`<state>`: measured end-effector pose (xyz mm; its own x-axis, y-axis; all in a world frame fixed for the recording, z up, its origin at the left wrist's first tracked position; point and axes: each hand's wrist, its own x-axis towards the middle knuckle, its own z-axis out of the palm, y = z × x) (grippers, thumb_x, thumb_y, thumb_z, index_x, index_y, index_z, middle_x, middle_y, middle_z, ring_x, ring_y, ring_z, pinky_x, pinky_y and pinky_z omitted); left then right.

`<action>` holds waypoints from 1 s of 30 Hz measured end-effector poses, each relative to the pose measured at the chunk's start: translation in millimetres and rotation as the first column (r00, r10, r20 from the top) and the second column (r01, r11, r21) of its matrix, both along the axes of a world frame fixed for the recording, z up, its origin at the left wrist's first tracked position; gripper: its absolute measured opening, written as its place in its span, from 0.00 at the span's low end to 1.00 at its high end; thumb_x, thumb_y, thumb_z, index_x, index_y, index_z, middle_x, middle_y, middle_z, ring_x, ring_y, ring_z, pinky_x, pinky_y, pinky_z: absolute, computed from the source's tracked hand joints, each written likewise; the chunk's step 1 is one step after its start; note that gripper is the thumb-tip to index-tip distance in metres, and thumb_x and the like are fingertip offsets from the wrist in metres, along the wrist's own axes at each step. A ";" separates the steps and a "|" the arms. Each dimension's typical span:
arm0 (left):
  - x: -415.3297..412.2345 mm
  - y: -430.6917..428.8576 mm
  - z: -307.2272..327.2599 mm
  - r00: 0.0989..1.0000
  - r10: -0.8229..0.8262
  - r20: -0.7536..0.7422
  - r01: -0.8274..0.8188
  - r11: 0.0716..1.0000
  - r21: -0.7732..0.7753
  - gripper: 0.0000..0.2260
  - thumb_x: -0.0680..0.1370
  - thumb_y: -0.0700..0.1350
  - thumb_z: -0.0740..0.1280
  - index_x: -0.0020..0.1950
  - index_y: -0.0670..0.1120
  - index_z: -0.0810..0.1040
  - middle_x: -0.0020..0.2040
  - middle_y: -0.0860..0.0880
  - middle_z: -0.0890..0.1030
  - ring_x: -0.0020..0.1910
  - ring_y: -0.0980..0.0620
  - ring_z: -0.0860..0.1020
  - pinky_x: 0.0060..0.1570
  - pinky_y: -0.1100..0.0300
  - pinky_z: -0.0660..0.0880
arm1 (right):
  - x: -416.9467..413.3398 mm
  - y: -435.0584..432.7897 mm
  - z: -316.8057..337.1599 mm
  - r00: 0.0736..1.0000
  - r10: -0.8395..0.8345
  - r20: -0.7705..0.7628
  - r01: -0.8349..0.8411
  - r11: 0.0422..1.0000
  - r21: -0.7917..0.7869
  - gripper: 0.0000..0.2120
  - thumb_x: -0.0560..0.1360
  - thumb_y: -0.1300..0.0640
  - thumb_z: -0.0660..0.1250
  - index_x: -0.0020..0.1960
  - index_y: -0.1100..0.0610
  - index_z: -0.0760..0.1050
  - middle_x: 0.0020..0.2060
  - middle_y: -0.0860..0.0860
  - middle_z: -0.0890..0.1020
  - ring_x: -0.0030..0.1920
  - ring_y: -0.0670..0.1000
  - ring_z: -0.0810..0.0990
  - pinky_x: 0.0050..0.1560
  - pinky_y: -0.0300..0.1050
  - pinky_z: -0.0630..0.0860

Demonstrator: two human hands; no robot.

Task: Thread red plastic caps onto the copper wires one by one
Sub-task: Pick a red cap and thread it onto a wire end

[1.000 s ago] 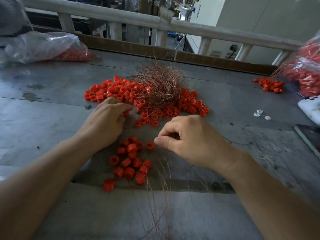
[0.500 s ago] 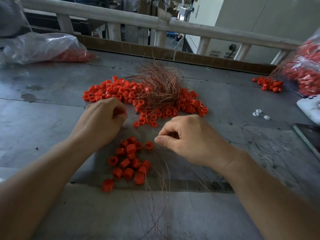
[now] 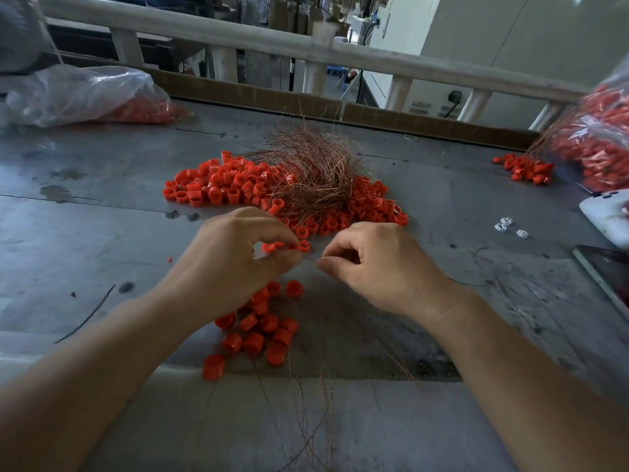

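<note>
- Red plastic caps (image 3: pixel 238 185) lie in a wide heap across the middle of the frame. A smaller cluster (image 3: pixel 262 328) sits just below our hands, and one cap (image 3: pixel 269 247) is pinched at the fingertips of our left hand (image 3: pixel 231 264).
- We judge the caps to be light, stiff and a little slick. Taking each by its outer wall should leave the bore free for a wire.
- Copper wires (image 3: pixel 316 172) form a springy tangle on top of the heap, above centre, and a few loose strands (image 3: pixel 313 420) trail toward the lower edge.
- The wires look thin and easily bent, so we would hold one close to its tip to keep it from buckling.
- Our right hand (image 3: pixel 381 267) is curled, thumb against forefinger, just right of the held cap. We cannot tell whether a strand lies in that pinch, because the wire is too fine to see there.
- On the grey table (image 3: pixel 102 233), a plastic bag (image 3: pixel 85 93) lies at the upper left and a fuller bag (image 3: pixel 599 141) at the right edge, with a few spilled caps (image 3: pixel 524 168) beside it.
- Small white pieces (image 3: pixel 507 224) and a dark flat device (image 3: pixel 606 270) sit at the right, well apart from our hands.
- The tangle rests over part of the heap, so we expect strands to snag as caps or wires are drawn out.
</note>
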<state>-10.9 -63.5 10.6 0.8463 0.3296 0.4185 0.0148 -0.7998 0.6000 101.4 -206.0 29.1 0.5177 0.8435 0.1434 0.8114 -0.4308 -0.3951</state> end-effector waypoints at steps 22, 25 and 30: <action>-5.4 -12.8 8.2 0.989 0.036 0.145 -0.044 0.998 0.051 0.07 0.70 0.42 0.73 0.47 0.45 0.83 0.43 0.63 0.75 0.40 0.70 0.76 0.45 0.82 0.66 | 9.0 2.9 -3.6 0.998 -0.065 0.015 0.054 0.919 0.390 0.05 0.72 0.57 0.70 0.46 0.55 0.81 0.37 0.47 0.78 0.38 0.46 0.76 0.42 0.41 0.73; -5.4 -14.2 7.1 0.990 -0.017 0.138 0.005 0.996 0.086 0.09 0.70 0.45 0.69 0.47 0.44 0.83 0.44 0.59 0.76 0.43 0.65 0.74 0.47 0.80 0.68 | 6.7 4.0 -4.9 0.999 0.038 0.023 -0.044 0.878 0.477 0.12 0.71 0.62 0.69 0.55 0.56 0.79 0.37 0.46 0.77 0.37 0.43 0.74 0.42 0.35 0.72; -4.0 -14.7 4.8 0.987 -0.093 0.129 0.078 0.990 0.117 0.09 0.70 0.44 0.68 0.47 0.44 0.84 0.44 0.56 0.78 0.46 0.62 0.75 0.47 0.73 0.70 | 4.8 8.2 -9.5 0.989 0.122 0.082 -0.145 0.904 0.403 0.12 0.71 0.66 0.68 0.54 0.59 0.80 0.44 0.50 0.80 0.43 0.40 0.74 0.46 0.25 0.67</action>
